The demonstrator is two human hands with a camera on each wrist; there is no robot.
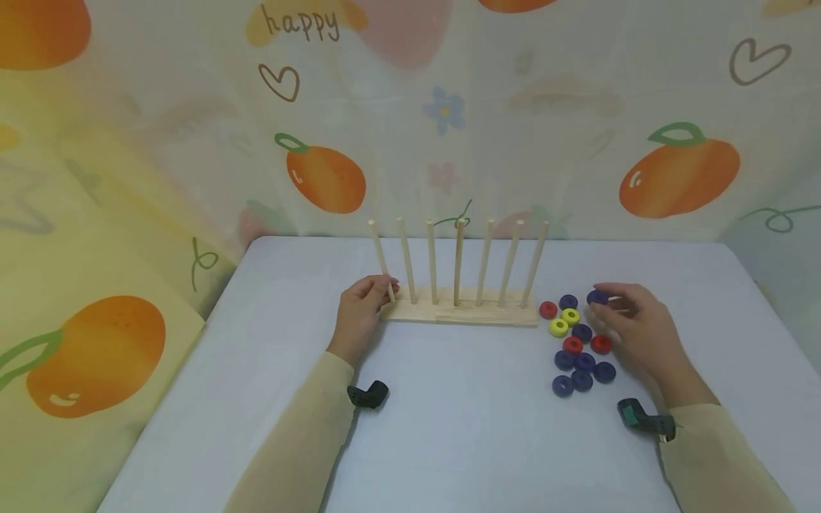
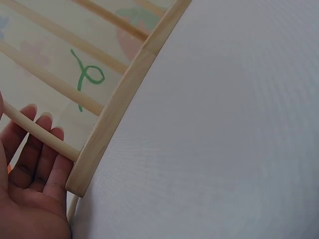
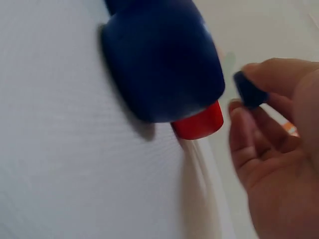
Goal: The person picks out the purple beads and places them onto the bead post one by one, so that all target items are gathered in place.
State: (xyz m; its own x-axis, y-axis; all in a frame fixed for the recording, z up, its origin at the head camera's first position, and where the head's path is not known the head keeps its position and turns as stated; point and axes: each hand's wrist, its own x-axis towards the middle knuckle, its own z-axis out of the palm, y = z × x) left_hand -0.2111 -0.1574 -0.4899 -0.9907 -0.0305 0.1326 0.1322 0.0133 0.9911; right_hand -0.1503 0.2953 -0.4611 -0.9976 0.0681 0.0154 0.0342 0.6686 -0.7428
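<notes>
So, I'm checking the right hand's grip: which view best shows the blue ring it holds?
The right wrist view: the blue ring appears larger, pinched by the right hand. The head view shows it smaller; the left wrist view not at all.

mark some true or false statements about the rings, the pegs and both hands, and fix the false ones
1. The right hand holds a blue ring. True.
2. The left hand is at the leftmost peg. True.
3. The wooden stand has five pegs. False: it has seven pegs.
4. In the head view, the yellow rings lie left of the stand. False: they lie to its right.
5. Three red rings show in the head view. True.
6. Several rings are already on the pegs. False: none shows on any peg.
</notes>
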